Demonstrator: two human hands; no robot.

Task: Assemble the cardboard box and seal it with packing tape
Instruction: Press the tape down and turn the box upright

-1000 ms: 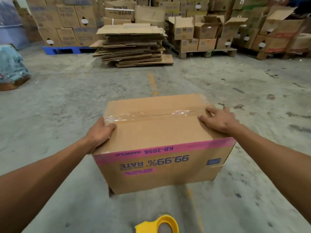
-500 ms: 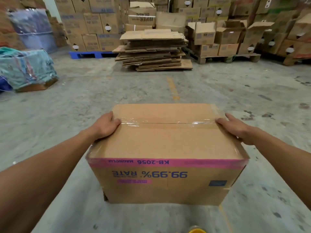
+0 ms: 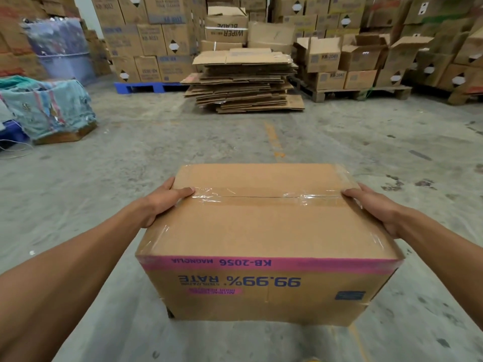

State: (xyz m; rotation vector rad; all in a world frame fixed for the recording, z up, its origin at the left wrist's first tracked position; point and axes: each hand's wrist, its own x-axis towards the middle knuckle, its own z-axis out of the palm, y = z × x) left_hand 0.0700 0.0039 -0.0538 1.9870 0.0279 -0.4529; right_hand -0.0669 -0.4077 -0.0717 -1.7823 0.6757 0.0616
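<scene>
A closed brown cardboard box (image 3: 261, 226) with a pink stripe and upside-down blue print fills the lower middle of the view. Clear packing tape (image 3: 264, 195) runs along its top seam and over both ends. My left hand (image 3: 163, 202) grips the box's left top edge, thumb lying on the tape end. My right hand (image 3: 373, 205) grips the right top edge, thumb on the other tape end. The box's underside is hidden; it looks lifted a little off the concrete floor.
A pile of flattened cartons (image 3: 243, 79) lies ahead on the floor. Stacked boxes on a wooden pallet (image 3: 355, 92) stand at the right, more on a blue pallet (image 3: 146, 87). A cloth-covered bundle (image 3: 49, 108) sits at the left.
The box has turned square to me and come up closer. Both hands shifted from its corners to the tape ends. The yellow tape dispenser has dropped out of view at the bottom.
</scene>
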